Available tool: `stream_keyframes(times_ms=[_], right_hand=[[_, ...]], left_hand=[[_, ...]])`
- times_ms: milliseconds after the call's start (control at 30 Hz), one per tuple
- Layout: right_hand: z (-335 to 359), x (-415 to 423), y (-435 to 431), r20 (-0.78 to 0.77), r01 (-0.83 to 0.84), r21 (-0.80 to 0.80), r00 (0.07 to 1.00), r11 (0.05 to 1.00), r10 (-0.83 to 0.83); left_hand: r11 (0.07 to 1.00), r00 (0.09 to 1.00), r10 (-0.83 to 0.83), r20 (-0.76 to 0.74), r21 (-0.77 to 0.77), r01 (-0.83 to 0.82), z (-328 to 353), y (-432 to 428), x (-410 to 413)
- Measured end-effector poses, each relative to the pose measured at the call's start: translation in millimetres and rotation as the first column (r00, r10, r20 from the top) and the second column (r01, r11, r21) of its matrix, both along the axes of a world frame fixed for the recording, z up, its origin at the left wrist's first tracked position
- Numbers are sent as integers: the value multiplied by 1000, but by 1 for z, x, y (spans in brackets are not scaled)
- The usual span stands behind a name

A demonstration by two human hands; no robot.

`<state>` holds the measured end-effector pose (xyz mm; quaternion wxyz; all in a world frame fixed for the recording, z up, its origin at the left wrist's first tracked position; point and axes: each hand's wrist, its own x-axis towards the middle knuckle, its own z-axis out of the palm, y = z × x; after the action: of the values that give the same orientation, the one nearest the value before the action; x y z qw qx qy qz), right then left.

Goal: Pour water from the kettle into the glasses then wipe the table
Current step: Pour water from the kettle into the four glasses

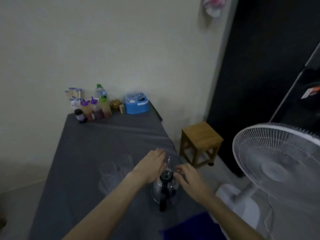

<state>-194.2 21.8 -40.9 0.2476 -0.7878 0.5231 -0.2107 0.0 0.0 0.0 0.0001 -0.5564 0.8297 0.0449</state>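
A steel kettle (163,188) with a black handle and black lid stands on the grey-clothed table (97,146), near its right edge, with the spout pointing away from me. My left hand (152,166) lies with straight fingers against the kettle's left side, beside the spout. My right hand (188,178) is at the kettle's right; its curled fingertips and thumb pinch the edge of the lid, though blur hides the exact contact. Three clear glasses (110,175) stand close together left of the kettle. A dark blue cloth (188,227) lies at the table's near edge.
Sauce bottles and jars (91,106) and a blue box (136,105) crowd the table's far end against the wall. A wooden stool (200,141) stands right of the table. A white standing fan (280,163) is close at the right.
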Motion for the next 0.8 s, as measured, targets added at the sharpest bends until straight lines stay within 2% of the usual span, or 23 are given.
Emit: stream_keyframes(times_ms=[33,200,300,433,500,600,800], right_hand=[[-11,-3,4,36,27,61,999,998,-29],[-49,0,28,96,-45,316,995,948,16],[-61,16,41,187,-101,520,982,848,2],[-58,33,50,415,-200,713,893,673,-175],[-65,36,48,449,-212,738,864,641,-230],[-69,35,46,460,-189,716,852,672,-251],[-70,-8,28,375,-14,676,867,736,-328]], left_hand=[[1000,1000,-9,27,24,8,-9,1,-5],[994,995,-13,-100,103,23,-58,16,-18],[996,980,-74,-183,37,82,-72,27,-25],[998,987,-46,-155,29,51,-80,40,-29],[999,992,-22,-127,25,25,-85,45,-27],[999,993,-4,-118,33,8,-83,51,-28],[999,996,8,-93,50,-3,-89,56,-38]])
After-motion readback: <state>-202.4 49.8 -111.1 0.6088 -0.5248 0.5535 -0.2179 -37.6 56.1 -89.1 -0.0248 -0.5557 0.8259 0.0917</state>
